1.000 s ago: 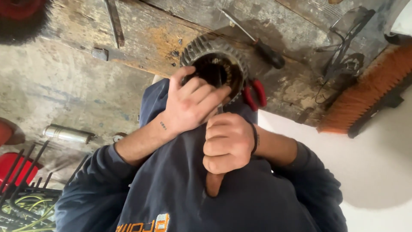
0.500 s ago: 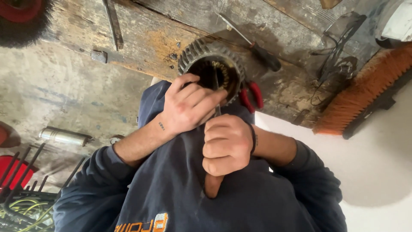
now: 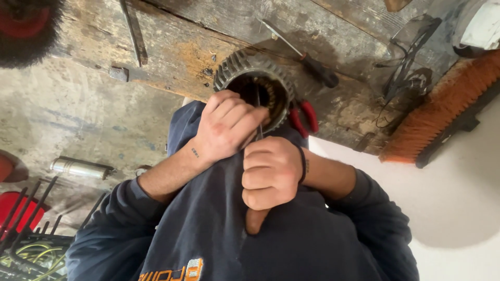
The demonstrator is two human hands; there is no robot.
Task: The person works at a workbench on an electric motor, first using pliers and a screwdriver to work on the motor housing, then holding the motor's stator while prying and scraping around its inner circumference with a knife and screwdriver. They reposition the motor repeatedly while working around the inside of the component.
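Finned motor housing point(image 3: 245, 65) sits on the worn wooden bench point(image 3: 172, 47), open bore facing the camera. Left hand point(image 3: 226, 127) curled over its rim, fingertips in the bore. Right hand point(image 3: 271, 174) just below the housing, fist tight on a wooden-handled tool point(image 3: 255, 221); its thin shaft runs into the bore. Red-handled pliers point(image 3: 304, 117) touch the housing's right side, screwdriver point(image 3: 307, 57) just beyond, orange brush point(image 3: 442, 114) well apart.

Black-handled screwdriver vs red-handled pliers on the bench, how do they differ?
The screwdriver has a black handle and one long thin shaft; the pliers have two curved red handles. The screwdriver lies fully in view; the pliers are partly hidden behind the finned motor housing. Both rest untouched on the worn wooden bench.
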